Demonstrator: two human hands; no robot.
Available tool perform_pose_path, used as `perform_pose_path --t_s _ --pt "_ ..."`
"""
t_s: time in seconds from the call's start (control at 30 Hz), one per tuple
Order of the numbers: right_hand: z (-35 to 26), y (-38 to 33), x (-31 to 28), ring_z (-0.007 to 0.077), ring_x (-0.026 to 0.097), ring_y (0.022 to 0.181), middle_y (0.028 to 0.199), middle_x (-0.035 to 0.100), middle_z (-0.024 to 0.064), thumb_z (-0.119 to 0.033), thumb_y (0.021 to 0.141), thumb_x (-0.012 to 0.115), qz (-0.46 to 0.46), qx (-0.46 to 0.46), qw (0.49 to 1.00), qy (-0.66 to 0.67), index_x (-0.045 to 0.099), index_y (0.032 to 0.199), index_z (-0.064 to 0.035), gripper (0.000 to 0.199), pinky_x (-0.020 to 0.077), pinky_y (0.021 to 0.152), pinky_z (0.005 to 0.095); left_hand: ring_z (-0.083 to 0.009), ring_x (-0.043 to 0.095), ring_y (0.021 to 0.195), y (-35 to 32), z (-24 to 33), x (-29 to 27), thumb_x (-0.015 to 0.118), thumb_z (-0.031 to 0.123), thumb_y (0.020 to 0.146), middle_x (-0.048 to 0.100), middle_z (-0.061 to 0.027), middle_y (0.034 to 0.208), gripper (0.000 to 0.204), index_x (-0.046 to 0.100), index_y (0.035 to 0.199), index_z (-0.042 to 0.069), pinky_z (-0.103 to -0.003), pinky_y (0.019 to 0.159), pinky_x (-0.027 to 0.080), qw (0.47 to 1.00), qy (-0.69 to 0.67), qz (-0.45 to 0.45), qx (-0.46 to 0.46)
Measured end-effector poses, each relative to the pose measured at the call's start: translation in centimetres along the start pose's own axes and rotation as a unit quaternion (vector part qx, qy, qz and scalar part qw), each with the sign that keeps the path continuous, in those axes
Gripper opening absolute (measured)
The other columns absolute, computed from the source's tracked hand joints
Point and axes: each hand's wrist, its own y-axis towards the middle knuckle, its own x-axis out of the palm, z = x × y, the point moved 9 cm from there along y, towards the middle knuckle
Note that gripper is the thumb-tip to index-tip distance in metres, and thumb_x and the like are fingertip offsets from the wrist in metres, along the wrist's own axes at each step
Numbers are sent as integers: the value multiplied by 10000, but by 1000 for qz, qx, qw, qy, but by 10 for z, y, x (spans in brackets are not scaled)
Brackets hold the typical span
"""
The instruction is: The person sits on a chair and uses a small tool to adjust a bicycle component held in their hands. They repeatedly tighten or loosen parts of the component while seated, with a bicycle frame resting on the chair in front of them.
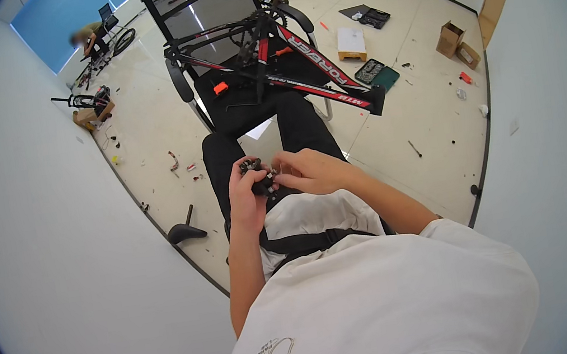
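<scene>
Above my lap, my left hand [247, 198] is closed around a small black bicycle part [264, 182] with silvery metal bits. Its exact kind is too small to make out. My right hand [313, 171] comes in from the right, thumb and fingers pinched at the part's right side. Whatever lies between those fingertips is mostly hidden. Beyond my knees, a black and red bicycle frame [311, 64] lies across the seat and armrests of a black office chair [206, 10]. On the seat are a small orange-red object [221, 88] and a thin black bent rod [242, 104].
A bicycle saddle [185, 233] lies on the floor at left. To the right are an open green tool case [385, 77], a white-topped box [351, 43] and cardboard boxes [450, 39]. Small parts litter the floor by both walls. A person [89, 39] bends over at the far left.
</scene>
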Motion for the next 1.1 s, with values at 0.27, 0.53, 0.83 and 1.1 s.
perform_pose_path --t_s 0.27,0.53,0.83,1.1 --pt "7 3 2 343 630 747 826 672 131 -234 984 454 34 -46 998 2 508 1076 -55 208 482 682 402 -210 566 838 -1 -4 4 515 21 804 564 -107 955 304 471 1105 39 -352 690 500 1000 21 -1 -3" --pt "-3 -6 -11 321 628 746 807 664 134 -257 986 454 75 -15 995 62 593 971 -19 276 474 672 396 -213 570 842 -4 0 9 517 20 801 568 -104 954 306 473 1103 42 -358 678 498 1000 9 7 6" --pt "4 -7 -16 227 602 637 819 648 103 -208 942 550 87 -23 995 53 570 1045 -38 200 452 607 337 -208 571 799 -4 -6 13 532 18 801 546 -94 929 294 466 1087 38 -340 666 496 1000 -14 -18 -13" --pt "8 -4 -16 214 611 609 775 643 89 -190 908 607 85 -44 995 30 594 1033 -50 188 456 577 323 -216 569 795 -3 -8 13 509 33 805 562 -99 937 275 492 1079 40 -348 664 497 1000 -3 -6 -16"
